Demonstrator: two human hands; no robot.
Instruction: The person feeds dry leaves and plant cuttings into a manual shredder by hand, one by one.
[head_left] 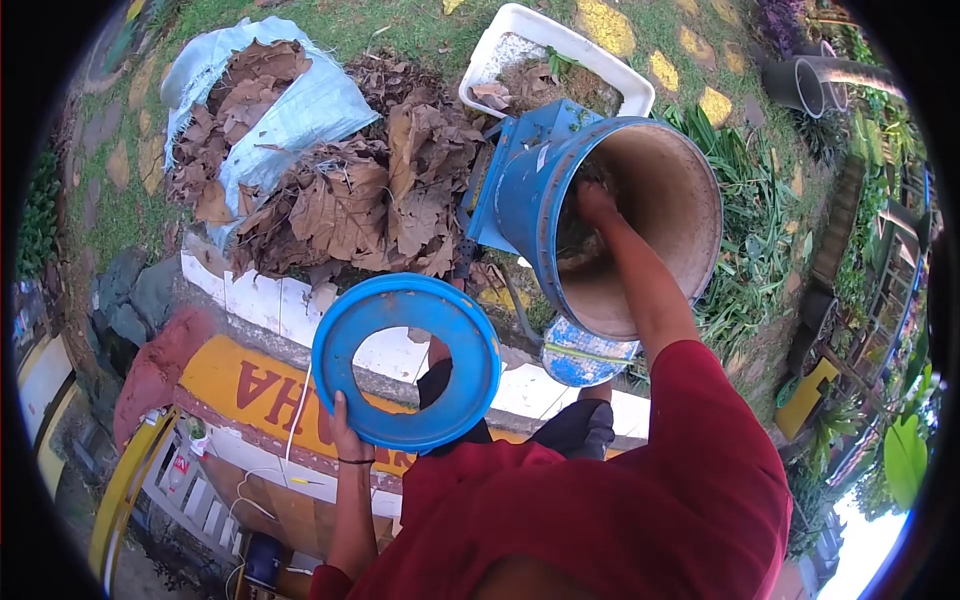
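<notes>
My left hand (348,432) grips the lower left rim of a blue ring-shaped lid (474,372) with a large round hole in its middle. My right arm reaches into a blue drum (682,200), which is tilted with its mouth toward me. Deep inside it, my right hand (597,203) is near some dark plant matter against the wall; its fingers are hidden. The drum rests against a blue metal frame or box (485,210). Below the drum's mouth is a round blue-and-white speckled surface (585,358).
Left of the drum lie dry brown leaves (345,205), beside a light-blue sack (290,130) holding more. A white tub (635,88) with soil stands behind. Cut green leaves (745,250) cover the ground at right. A white-and-yellow painted ledge (240,375) runs below the lid.
</notes>
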